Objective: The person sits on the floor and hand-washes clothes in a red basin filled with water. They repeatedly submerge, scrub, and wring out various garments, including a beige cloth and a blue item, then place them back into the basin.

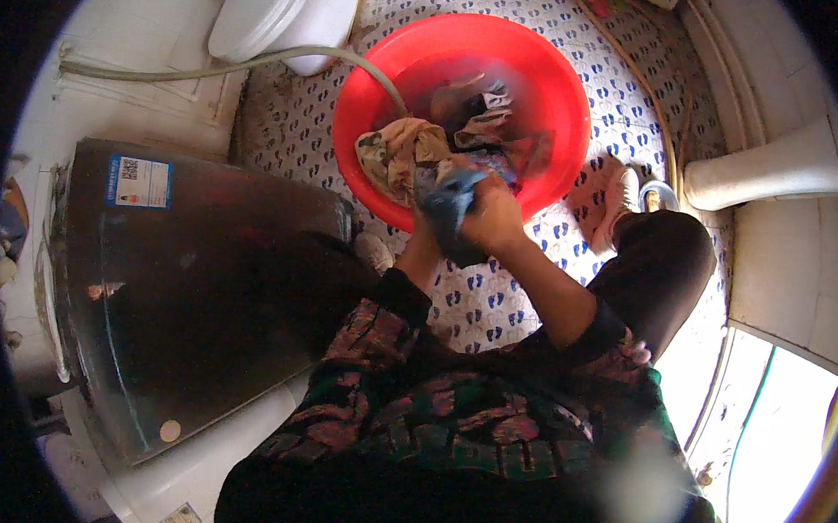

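My right hand (494,216) grips a bunched blue-grey cloth (453,201) above the near rim of a red plastic basin (576,121). My left hand (426,228) is on the left side of the same cloth, mostly hidden behind it. Part of the cloth hangs dark below my hands. Inside the basin, a beige patterned garment (403,152) is heaped at the left. More crumpled clothes (484,124) lie toward the middle and right. The basin's contents are partly blurred.
A pale hose (288,54) runs from the left wall into the basin. Behind it stands a white toilet (261,16). A dark-topped appliance (201,266) bearing a label is at my left. White pipes (767,164) and a yellowish hose (654,96) line the right side.
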`<act>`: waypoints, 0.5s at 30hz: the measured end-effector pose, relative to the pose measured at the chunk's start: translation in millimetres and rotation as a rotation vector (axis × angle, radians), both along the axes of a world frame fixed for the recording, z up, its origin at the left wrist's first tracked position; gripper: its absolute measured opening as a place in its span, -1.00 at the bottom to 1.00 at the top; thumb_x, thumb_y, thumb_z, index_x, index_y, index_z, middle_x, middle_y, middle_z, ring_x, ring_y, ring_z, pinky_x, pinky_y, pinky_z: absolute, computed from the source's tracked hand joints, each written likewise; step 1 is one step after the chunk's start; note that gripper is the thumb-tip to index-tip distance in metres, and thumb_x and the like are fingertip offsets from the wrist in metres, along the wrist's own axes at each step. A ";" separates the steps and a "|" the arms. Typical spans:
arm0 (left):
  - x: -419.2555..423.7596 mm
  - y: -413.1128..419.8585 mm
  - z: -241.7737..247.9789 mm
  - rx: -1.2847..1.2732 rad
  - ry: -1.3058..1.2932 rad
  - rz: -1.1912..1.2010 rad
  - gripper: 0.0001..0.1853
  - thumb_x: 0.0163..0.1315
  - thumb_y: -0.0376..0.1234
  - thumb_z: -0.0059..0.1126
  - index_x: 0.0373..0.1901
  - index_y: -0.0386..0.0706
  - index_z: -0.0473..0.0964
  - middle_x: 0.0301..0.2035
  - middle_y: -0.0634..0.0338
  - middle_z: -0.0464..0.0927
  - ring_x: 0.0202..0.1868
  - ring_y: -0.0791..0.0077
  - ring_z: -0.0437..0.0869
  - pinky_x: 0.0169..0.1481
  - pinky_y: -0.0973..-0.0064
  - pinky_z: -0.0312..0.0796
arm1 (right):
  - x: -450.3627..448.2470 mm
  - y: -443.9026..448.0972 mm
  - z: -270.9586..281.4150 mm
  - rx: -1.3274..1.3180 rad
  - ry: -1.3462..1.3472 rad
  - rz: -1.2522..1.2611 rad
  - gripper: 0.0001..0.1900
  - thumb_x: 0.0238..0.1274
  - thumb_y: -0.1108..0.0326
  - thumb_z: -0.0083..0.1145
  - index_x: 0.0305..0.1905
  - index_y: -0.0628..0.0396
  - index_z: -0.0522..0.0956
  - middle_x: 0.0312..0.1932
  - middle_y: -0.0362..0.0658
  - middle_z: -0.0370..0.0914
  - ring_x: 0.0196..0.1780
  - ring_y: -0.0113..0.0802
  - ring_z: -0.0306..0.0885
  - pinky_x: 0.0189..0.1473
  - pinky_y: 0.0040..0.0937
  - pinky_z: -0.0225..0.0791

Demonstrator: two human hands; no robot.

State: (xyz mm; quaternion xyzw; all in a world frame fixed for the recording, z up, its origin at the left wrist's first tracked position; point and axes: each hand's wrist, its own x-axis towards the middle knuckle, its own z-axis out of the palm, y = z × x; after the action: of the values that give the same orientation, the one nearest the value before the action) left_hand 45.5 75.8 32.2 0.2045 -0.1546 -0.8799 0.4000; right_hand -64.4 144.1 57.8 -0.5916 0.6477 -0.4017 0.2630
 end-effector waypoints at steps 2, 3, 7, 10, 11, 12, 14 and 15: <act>9.2 6.8 -4.5 -0.055 -0.037 0.020 -0.47 0.44 0.01 0.12 0.20 -0.22 0.51 0.01 0.07 0.68 -0.04 0.10 0.73 0.10 0.19 0.58 | 15.3 11.3 39.9 -0.024 0.283 0.167 -0.26 0.10 0.15 0.35 0.44 -0.05 0.39 0.06 0.14 0.57 0.12 0.18 0.57 0.16 0.10 0.45; 14.7 11.1 -3.6 -0.071 -0.056 0.023 -0.47 0.44 0.01 0.12 0.20 -0.22 0.51 0.01 0.07 0.68 -0.04 0.10 0.73 0.10 0.18 0.58 | 19.1 9.5 39.3 -0.039 0.297 0.145 -0.23 0.07 0.14 0.38 0.44 -0.05 0.39 0.11 0.15 0.55 0.17 0.18 0.55 0.21 0.08 0.44; 10.0 23.9 -8.4 -0.100 -0.059 0.011 -0.47 0.43 0.01 0.12 0.19 -0.22 0.52 0.01 0.07 0.68 -0.04 0.10 0.73 0.10 0.18 0.58 | -11.2 -38.0 27.9 0.026 0.181 -0.121 -0.19 -0.04 0.09 0.49 0.39 -0.08 0.43 0.14 0.17 0.57 0.20 0.18 0.57 0.22 0.06 0.48; 8.9 25.6 -6.6 -0.116 -0.066 0.000 -0.47 0.43 0.00 0.13 0.19 -0.22 0.52 0.01 0.06 0.68 -0.04 0.11 0.73 0.10 0.18 0.58 | -64.1 -63.7 9.9 0.184 -0.031 -0.176 -0.21 -0.04 0.00 0.52 0.32 0.00 0.45 0.07 0.19 0.63 0.13 0.15 0.65 0.11 0.04 0.54; 13.2 25.1 -5.8 -0.119 -0.071 0.008 -0.47 0.43 0.00 0.13 0.19 -0.22 0.52 0.01 0.06 0.68 -0.04 0.11 0.73 0.10 0.18 0.58 | -65.8 -58.5 9.2 0.220 -0.133 -0.129 -0.12 -0.05 -0.08 0.53 0.39 -0.01 0.40 0.12 0.23 0.60 0.15 0.16 0.64 0.11 0.02 0.55; 13.3 23.7 -4.1 -0.121 -0.064 0.011 -0.47 0.43 0.00 0.13 0.19 -0.22 0.52 0.01 0.06 0.68 -0.04 0.11 0.73 0.10 0.18 0.58 | -57.6 -47.2 10.3 0.134 -0.117 -0.028 -0.09 -0.09 -0.07 0.55 0.40 -0.02 0.39 0.13 0.24 0.59 0.16 0.17 0.63 0.12 0.03 0.54; 18.2 18.6 -2.9 -0.126 -0.068 0.028 -0.47 0.43 0.00 0.13 0.18 -0.22 0.52 0.00 0.06 0.68 -0.04 0.11 0.73 0.09 0.18 0.58 | -13.1 -5.6 18.4 0.022 0.018 0.166 -0.05 -0.12 -0.05 0.56 0.44 -0.07 0.37 0.13 0.26 0.56 0.16 0.22 0.59 0.16 0.09 0.51; 21.4 21.5 -0.6 -0.134 -0.083 0.028 -0.48 0.43 0.00 0.13 0.18 -0.22 0.52 0.00 0.06 0.68 -0.04 0.11 0.73 0.09 0.18 0.58 | 7.3 7.6 28.8 -0.022 0.139 0.242 -0.05 -0.11 -0.03 0.54 0.47 -0.10 0.35 0.13 0.26 0.54 0.16 0.25 0.57 0.18 0.13 0.49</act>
State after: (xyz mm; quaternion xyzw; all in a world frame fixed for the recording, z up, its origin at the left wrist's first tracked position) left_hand 66.9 97.3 31.6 0.2158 -0.2269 -0.8525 0.4185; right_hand -57.0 151.8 86.6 -0.6947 0.5837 -0.3320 0.2577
